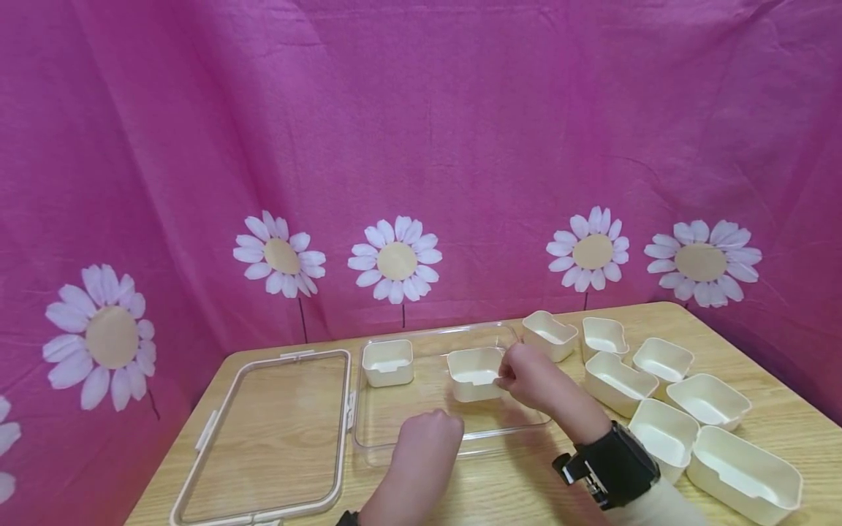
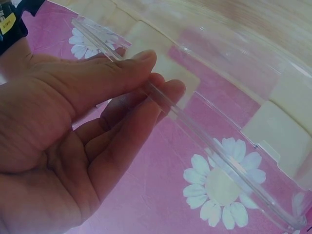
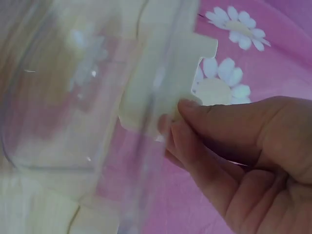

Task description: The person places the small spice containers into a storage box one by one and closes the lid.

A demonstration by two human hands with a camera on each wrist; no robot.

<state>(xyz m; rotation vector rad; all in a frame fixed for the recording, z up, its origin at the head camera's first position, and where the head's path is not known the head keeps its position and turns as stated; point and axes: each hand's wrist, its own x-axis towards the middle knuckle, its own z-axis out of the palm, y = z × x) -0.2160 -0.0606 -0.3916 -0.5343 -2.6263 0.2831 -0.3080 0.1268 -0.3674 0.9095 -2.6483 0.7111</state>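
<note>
A clear plastic box (image 1: 487, 434) stands on the table in the head view. My left hand (image 1: 427, 447) is at its near side. In the left wrist view the thumb and fingers pinch the box's clear rim (image 2: 200, 130). My right hand (image 1: 534, 376) pinches the right side of a small cream bin (image 1: 475, 372), which overlaps the box's interior. Up close in the right wrist view, thumb and fingertips grip this notched bin (image 3: 158, 80), partly seen through the blurred clear wall. A second cream bin (image 1: 388, 365) sits inside the box at the back left.
To the left of the box lies a clear lid with a beige frame (image 1: 343, 438) and side clips. Several cream bins of differing lengths, including a long one (image 1: 743, 471) near the front, cluster on the right. Behind the wooden table (image 1: 520, 482) hangs a pink flowered cloth (image 1: 460, 146).
</note>
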